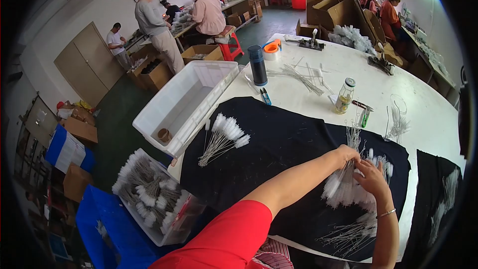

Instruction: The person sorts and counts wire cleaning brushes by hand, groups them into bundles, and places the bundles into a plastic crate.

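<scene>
My left hand (348, 155) is closed around the wire stems of a bundle of small white-bristled brushes (339, 187), bristles down and looped wire ends (353, 133) up. Right beside it, my right hand (371, 175) touches the bundle's side, its fingers apart and slightly bent; the fingertips are partly hidden. More brushes (351, 234) lie below the hands on the dark cloth (294, 169). Another fanned pile of brushes (226, 132) rests on the cloth's left part.
A white plastic bin (144, 119) stands at the table's left edge, above a tub of brushes (147, 194). On the white table are a dark bottle (258, 65), a glass jar (344, 97), snips (265, 96), tape (272, 48) and loose wires (301, 77). Several people work farther back.
</scene>
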`<state>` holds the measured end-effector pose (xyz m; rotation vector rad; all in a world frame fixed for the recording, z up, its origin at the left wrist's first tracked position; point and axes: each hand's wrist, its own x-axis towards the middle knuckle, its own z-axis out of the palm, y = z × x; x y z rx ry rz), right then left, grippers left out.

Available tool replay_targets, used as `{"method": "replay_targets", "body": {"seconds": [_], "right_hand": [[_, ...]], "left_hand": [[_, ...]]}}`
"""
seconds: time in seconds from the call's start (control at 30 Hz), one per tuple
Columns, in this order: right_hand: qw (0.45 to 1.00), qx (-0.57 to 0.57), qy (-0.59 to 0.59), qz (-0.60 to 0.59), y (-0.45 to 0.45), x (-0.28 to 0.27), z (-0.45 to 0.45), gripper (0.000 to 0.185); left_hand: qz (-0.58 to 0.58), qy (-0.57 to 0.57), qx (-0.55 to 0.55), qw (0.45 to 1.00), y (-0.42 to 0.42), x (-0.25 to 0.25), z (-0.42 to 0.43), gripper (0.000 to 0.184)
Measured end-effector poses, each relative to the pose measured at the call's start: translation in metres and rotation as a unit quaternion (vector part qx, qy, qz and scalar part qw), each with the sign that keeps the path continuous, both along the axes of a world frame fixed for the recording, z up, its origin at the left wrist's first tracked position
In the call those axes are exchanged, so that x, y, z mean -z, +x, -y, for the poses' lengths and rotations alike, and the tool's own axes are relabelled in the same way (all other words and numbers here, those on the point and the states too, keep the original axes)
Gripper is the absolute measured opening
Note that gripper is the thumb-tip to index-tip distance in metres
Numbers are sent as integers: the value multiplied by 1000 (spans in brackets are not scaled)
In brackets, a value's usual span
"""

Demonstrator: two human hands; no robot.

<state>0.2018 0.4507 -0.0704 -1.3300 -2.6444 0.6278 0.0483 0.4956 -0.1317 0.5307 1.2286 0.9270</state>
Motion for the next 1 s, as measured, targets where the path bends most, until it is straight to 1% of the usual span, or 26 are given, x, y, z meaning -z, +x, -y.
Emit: {"method": "replay_targets", "body": {"seconds": [0.03, 0.07, 0.1, 0.13, 0.17, 0.2, 0.27, 0.3, 0.37, 0.4, 0.47, 0.5, 0.57, 0.6, 0.63, 0.67, 0.7, 0.73, 0.77, 0.8, 0.83, 0.87, 0.9, 0.93, 0.97, 1.0], "right_hand": [[1000, -7, -5, -27, -2, -7, -2, 33], [1000, -8, -5, -26, 0, -5, -5, 33], [991, 12, -48, -122, 6, 1, -13, 28], [971, 30, -92, -217, 9, 8, -19, 24], [956, 37, -96, -276, 8, 13, -21, 16], [956, 35, -96, -275, 8, 13, -22, 16], [931, 65, -181, -311, 7, 12, -22, 14], [931, 65, -181, -309, 7, 13, -24, 14], [887, 185, -152, -396, 5, 19, -27, 19], [888, 184, -151, -394, 1, 18, -23, 19], [830, 172, -284, -448, -12, 14, -13, 39], [831, 171, -284, -447, -12, 15, -14, 39], [901, 167, -287, -281, -5, 21, -27, 52], [924, 167, -285, -195, -2, 26, -33, 58], [950, 105, -219, -194, 1, 41, -40, 60], [960, 3, -94, -262, 3, 58, -36, 55], [979, -37, 150, -133, 23, 102, -60, 49], [991, -8, -25, -129, 20, 89, -57, 44], [932, -120, 302, -161, 35, 172, -91, 38], [998, -14, 43, -39, 9, 82, -49, 28], [999, -13, 28, 23, -2, 58, -37, 23], [998, -47, 15, -45, -5, 53, -31, 27], [997, -4, -2, -79, -6, 55, -28, 28], [993, 38, -19, -114, -9, 58, -25, 31], [992, 44, -19, -114, -13, 51, -21, 31], [997, 29, -4, -76, -16, 41, -18, 31]], "left_hand": [[53, 3, 16, 998, -1, 0, 1, 10], [104, 7, 32, 994, -3, -1, 3, 11], [104, 9, 32, 994, -3, -7, 8, 11], [72, 46, -18, 996, -1, -15, 18, 16], [41, 81, -68, 994, 1, -20, 24, 21], [41, 82, -69, 993, 0, -20, 25, 21], [-5, 90, -72, 993, -1, -19, 26, 31], [-3, 90, -72, 993, -2, -19, 27, 31], [36, 96, -19, 995, -4, -19, 28, 34], [38, 96, -20, 994, -2, -17, 30, 34], [44, 157, -69, 984, 8, -12, 33, 30], [18, 178, -71, 981, 11, -10, 35, 28], [9, 194, -98, 976, 12, -12, 40, 28], [0, 209, -120, 971, 12, -20, 48, 27], [-71, 241, -135, 958, 8, -26, 56, 28], [-206, 264, -133, 933, 0, -34, 63, 26], [-130, 289, -103, 943, -7, -32, 61, 23], [-138, 300, -93, 939, -20, -63, 81, 17], [-58, 313, -96, 943, -27, -60, 79, 16], [-52, 318, -116, 940, -36, -77, 91, 16], [-55, 350, -115, 928, -44, -77, 93, 21], [-82, 364, -101, 922, -56, -80, 97, 26], [-15, 395, -118, 911, -63, -83, 102, 29], [3, 392, -119, 912, -72, -95, 116, 30], [-2, 382, -105, 918, -82, -99, 124, 27], [-8, 372, -92, 924, -91, -101, 131, 25]]}}
